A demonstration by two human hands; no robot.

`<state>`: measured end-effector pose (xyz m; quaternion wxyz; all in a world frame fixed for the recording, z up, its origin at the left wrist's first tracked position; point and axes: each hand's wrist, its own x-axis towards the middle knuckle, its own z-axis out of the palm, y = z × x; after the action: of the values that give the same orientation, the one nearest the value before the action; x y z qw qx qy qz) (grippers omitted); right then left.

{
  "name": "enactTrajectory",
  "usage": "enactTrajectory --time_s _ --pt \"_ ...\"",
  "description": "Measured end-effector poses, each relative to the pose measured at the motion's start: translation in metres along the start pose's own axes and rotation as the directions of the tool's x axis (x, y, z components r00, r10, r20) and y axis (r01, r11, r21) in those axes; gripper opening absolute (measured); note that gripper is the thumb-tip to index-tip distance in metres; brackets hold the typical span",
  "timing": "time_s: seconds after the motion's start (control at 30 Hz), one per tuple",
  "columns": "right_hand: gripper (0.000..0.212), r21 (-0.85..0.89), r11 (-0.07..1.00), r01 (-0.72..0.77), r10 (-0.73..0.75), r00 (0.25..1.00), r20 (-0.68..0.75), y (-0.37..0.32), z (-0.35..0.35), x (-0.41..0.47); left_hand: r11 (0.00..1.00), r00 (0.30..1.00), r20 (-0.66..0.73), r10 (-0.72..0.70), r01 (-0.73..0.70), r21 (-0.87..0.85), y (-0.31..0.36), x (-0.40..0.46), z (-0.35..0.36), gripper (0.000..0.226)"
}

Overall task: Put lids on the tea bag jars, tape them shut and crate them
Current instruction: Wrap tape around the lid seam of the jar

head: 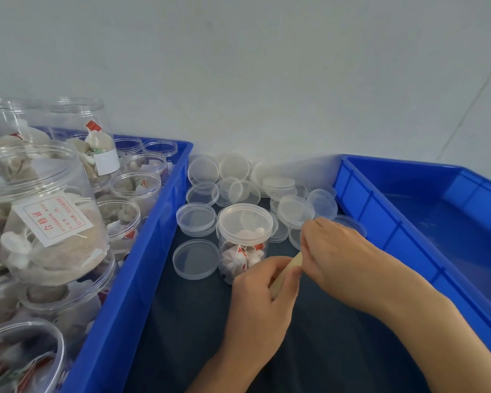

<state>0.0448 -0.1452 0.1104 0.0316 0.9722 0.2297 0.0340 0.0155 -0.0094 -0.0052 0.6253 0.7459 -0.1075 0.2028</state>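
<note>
With my left hand [262, 290] gripping the tape roll [285, 272] and my right hand [335, 251] pinching its end, the lidded jar [244, 239] just beyond my fingers (unheld) could tip if the tape jerks free.

Both hands: left [262, 290], right [335, 251], fingers curled, fingertips meeting.

My left hand [262, 290] and right hand [332, 248] pinch a pale cream roll of tape [285, 272] over the dark navy cloth table cover [182, 321]. The clear plastic lidded jar [244, 236] shows beige tea bags with red-and-white tags. Bright blue plastic crates [408, 222] flank translucent whitish round lids [196, 258], under a pale grey wall [267, 80].
</note>
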Motion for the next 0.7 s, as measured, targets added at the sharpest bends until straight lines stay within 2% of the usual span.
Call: enactTrajectory --time_s 0.13,0.23,0.4,0.53,0.7 --pt "0.014 0.33 0.944 0.004 0.005 1.0 -0.026 0.015 0.004 -0.002 0.999 0.999 -0.033 -0.034 0.033 -0.016 -0.002 -0.001 -0.002 0.017" --pt "0.0 0.461 0.885 0.066 -0.014 0.993 -0.116 0.025 0.006 -0.006 1.0 0.998 -0.058 -0.023 0.023 -0.007 -0.005 0.0 -0.004 0.016" --pt "0.004 0.475 0.869 0.137 -0.036 0.976 -0.216 0.032 0.006 -0.002 1.0 0.999 -0.032 -0.003 0.003 -0.003 -0.003 0.0 -0.003 0.022" --pt "0.006 0.405 0.908 0.107 -0.043 0.986 -0.164 0.033 0.0 0.002 1.0 0.999 -0.033 -0.002 0.003 0.014 -0.002 0.0 -0.003 0.024" --pt "0.01 0.293 0.952 0.094 -0.038 0.981 -0.192 0.021 0.003 0.006 0.999 0.996 -0.084 -0.009 0.013 0.042 0.0 0.002 -0.006 0.018"
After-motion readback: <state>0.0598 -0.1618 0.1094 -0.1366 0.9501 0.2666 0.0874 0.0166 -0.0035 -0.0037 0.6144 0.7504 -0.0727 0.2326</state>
